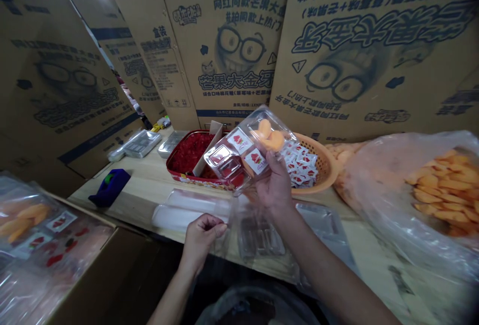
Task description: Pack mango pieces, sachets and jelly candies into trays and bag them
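Observation:
My right hand (275,182) grips a clear plastic tray (251,149) by its lower right side and holds it tilted above the table. In the tray lie orange candy pieces (270,135), two white sachets with a red print (255,161) and something red in a lower compartment. My left hand (204,240) is lower and to the left, thumb and forefinger pinched on what looks like thin clear plastic film (223,245); its outline is faint. Beneath the hands, empty clear trays (260,237) and flat clear packaging (179,210) rest on the table.
Behind stand a red tin (179,177) of red pieces and an orange basket (327,167) of sachets. A large plastic bag (377,180) of orange candy sits right. A blue tape dispenser (112,187) and an open carton (108,240) are left. Printed cartons (228,100) wall the back.

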